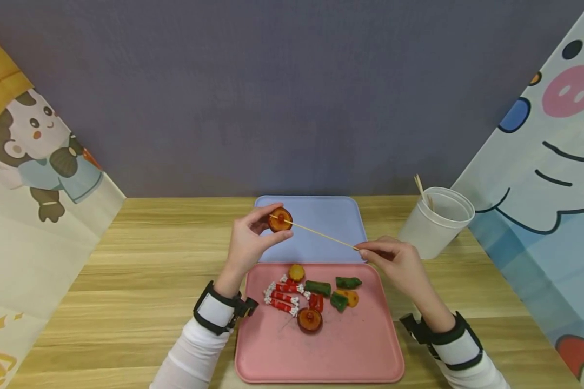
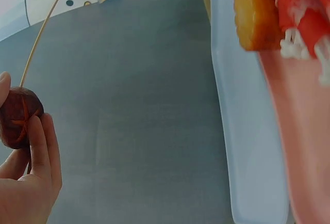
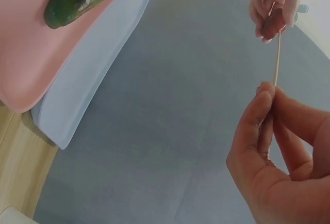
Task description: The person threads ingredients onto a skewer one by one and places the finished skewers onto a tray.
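My left hand [image 1: 247,240] pinches a brown mushroom [image 1: 280,226] between thumb and fingers, its stem side showing, above the left edge of the blue tray [image 1: 316,210]. My right hand [image 1: 391,259] pinches one end of a thin skewer [image 1: 325,236] between thumb and fingertips, near that tray's front right corner; the other end crosses the mushroom at its stem, though whether it pierces the stem I cannot tell. Just in front, the pink tray [image 1: 355,346] carries a yellow corn piece [image 1: 296,272] near its far edge, red pieces with white ends [image 1: 281,297] towards its left edge, and green pieces [image 1: 318,288] right of these, one overlapping an orange slice [image 1: 352,298]. A second mushroom [image 1: 310,320] lies nearer the middle, below a short red piece [image 1: 316,302]. At the back right of the wooden worktop [image 1: 165,259] stands a white cup [image 1: 425,232] holding sticks [image 1: 420,189].
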Motion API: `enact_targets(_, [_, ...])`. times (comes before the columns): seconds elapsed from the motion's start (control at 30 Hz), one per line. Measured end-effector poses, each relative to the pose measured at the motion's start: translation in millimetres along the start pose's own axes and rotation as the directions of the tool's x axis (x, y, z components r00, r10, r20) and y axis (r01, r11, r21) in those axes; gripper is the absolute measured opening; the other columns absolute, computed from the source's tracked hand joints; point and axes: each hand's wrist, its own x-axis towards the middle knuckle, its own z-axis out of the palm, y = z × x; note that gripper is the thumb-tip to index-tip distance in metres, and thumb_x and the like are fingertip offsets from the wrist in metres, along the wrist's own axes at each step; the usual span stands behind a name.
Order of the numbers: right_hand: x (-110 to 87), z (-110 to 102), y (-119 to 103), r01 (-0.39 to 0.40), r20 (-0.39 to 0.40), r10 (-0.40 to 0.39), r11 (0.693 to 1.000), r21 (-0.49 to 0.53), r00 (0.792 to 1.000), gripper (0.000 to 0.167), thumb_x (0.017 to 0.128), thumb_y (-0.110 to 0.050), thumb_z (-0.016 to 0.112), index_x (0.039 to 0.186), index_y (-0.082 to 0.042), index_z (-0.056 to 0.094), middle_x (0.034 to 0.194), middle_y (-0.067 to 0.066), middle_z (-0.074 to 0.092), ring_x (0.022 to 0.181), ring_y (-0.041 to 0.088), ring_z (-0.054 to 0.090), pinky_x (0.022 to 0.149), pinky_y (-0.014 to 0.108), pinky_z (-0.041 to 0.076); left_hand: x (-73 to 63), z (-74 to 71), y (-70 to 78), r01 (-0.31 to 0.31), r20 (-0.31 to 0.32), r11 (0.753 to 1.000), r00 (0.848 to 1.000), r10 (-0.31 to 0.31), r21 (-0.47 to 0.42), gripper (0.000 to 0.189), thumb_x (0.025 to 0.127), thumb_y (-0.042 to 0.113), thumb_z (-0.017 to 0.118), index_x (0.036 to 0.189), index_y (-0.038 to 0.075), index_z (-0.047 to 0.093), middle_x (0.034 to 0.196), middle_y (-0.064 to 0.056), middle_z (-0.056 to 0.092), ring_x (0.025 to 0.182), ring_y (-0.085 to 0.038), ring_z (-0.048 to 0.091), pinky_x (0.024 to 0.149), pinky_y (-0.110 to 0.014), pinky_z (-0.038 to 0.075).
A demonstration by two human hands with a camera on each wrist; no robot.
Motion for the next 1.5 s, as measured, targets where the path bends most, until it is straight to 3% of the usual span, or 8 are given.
enact_targets(0.5, [-1.7, 3, -1, 0.001, 0.013, -0.001, 1.0, -0.014, 1.0, 0.011, 0.083, 0.003, 0.068, 0.092, 0.002, 0.073, 0.076, 0.01, 0.065, 0.061, 0.01, 0.054, 0.054, 0.018, 0.046, -3.1, 11.1, -3.6, -0.009, 0.011, 0.999, 1.0, 0.009, -0.039, 0.053, 0.07, -0.002, 0.08, 0.12, -0.001, 0.064, 0.105, -0.019, 0.064, 0.091, -0.012, 0.064, 0.08, -0.022, 0.054])
enact_targets(0.77, [-2.1, 5, -3, 0.002, 0.019, -0.001, 1.0, -0.026, 1.0, 0.011, 0.083, 0.003, 0.068, 0.092, 0.001, 0.073, 0.078, 0.01, 0.066, 0.062, 0.012, 0.054, 0.054, 0.019, 0.046, -8.4, 22.3, 15.8, 0.021, 0.039, 0.998, 0.999, -0.019, -0.057, 0.051, 0.071, -0.008, 0.077, 0.119, -0.008, 0.061, 0.114, -0.023, 0.063, 0.091, -0.007, 0.064, 0.081, -0.024, 0.054])
enact_targets(0.93, [-2.9, 5, -4, -0.008, 0.025, 0.008, 1.0, -0.024, 1.0, 0.011, 0.083, 0.002, 0.068, 0.092, 0.001, 0.073, 0.079, 0.01, 0.067, 0.064, 0.013, 0.056, 0.055, 0.019, 0.047, -10.6, 27.2, 3.8, 0.049, 0.073, 0.996, 0.996, -0.044, -0.07, 0.052, 0.072, -0.007, 0.077, 0.122, -0.004, 0.061, 0.121, -0.021, 0.06, 0.095, -0.01, 0.063, 0.086, -0.031, 0.054])
enact_targets(1.07, [-3.0, 5, -5, -0.008, 0.022, 0.009, 1.0, -0.028, 1.0, 0.01, 0.083, 0.002, 0.068, 0.092, 0.001, 0.073, 0.079, 0.01, 0.067, 0.063, 0.013, 0.056, 0.055, 0.019, 0.047, -10.7, 28.6, -8.0, 0.048, 0.069, 0.995, 0.997, -0.043, -0.082, 0.053, 0.071, -0.005, 0.078, 0.122, 0.0, 0.062, 0.12, -0.017, 0.06, 0.096, -0.012, 0.064, 0.085, -0.029, 0.054])
enact_targets(1.2, [-3.2, 5, -6, -0.013, 0.024, 0.014, 1.0, -0.019, 1.0, 0.011, 0.083, 0.002, 0.068, 0.093, 0.001, 0.073, 0.08, 0.01, 0.067, 0.063, 0.013, 0.057, 0.055, 0.019, 0.048, -11.5, 30.0, -11.0, 0.052, 0.078, 0.993, 0.996, -0.044, -0.104, 0.053, 0.071, 0.0, 0.08, 0.121, 0.005, 0.064, 0.12, -0.014, 0.062, 0.095, -0.014, 0.065, 0.083, -0.025, 0.054])
enact_targets(1.5, [-3.6, 8, -7, -0.043, 0.06, 0.042, 0.999, 0.024, 0.997, 0.013, 0.085, 0.0, 0.067, 0.096, 0.002, 0.072, 0.08, 0.011, 0.066, 0.065, 0.01, 0.06, 0.058, 0.021, 0.052, -16.0, 39.6, -13.0, 0.104, 0.146, 0.987, 0.986, -0.086, -0.122, 0.053, 0.071, 0.009, 0.083, 0.121, 0.012, 0.066, 0.122, -0.01, 0.062, 0.099, -0.018, 0.065, 0.087, -0.031, 0.053])
